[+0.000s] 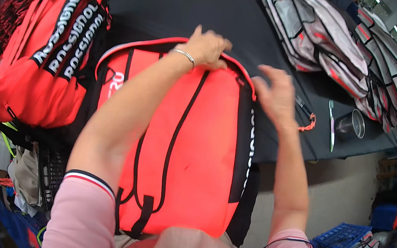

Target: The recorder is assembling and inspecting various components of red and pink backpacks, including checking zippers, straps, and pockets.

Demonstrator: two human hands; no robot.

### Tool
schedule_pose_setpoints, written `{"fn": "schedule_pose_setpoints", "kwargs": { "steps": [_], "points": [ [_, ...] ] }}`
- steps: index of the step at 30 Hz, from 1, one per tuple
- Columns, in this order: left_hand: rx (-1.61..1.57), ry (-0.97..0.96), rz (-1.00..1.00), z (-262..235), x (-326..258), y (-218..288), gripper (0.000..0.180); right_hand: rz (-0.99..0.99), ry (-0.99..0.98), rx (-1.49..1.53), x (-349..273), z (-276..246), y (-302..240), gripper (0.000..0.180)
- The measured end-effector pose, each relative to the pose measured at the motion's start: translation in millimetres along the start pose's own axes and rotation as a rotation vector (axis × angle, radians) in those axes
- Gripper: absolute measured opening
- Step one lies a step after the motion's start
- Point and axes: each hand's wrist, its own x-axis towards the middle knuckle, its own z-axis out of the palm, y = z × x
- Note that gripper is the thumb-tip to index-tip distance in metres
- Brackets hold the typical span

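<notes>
A bright red-orange backpack (206, 140) with black side panels and black straps lies in front of me, its top pointing away. Reaching across it, my left hand (205, 49) is closed at the curved top edge, fingers bent around the zipped rim; the fingertips are partly hidden. A metal bangle (183, 57) circles that wrist. Beside the upper right corner, my right hand (278, 95) has its fingers apart, slightly blurred, with the thumb close to the black side edge. Whether the thumb touches the bag is unclear.
Similar red backpacks (36, 86) are piled at the left on the dark table (174, 4). Grey bag pieces (322, 35) lie stacked at the far right. Nearer are a toothbrush (331, 125), a metal cup (350, 126) and a thin tool with an orange cord (308, 120). A blue crate (339, 240) sits lower right.
</notes>
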Motion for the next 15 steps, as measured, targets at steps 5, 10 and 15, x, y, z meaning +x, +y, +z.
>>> {"fn": "schedule_pose_setpoints", "kwargs": {
  "steps": [5, 10, 15],
  "points": [
    [-0.136, -0.181, -0.181, -18, 7, 13, 0.033, 0.044, 0.014, -0.062, 18, 60, -18, 0.021],
    [-0.045, -0.027, -0.078, -83, -22, 23, 0.029, 0.021, 0.143, 0.146, 28, 27, -58, 0.027],
    [-0.137, 0.301, 0.034, -134, -82, 51, 0.026, -0.275, 0.487, 0.295, 17, -21, -89, 0.042]
  ]
}}
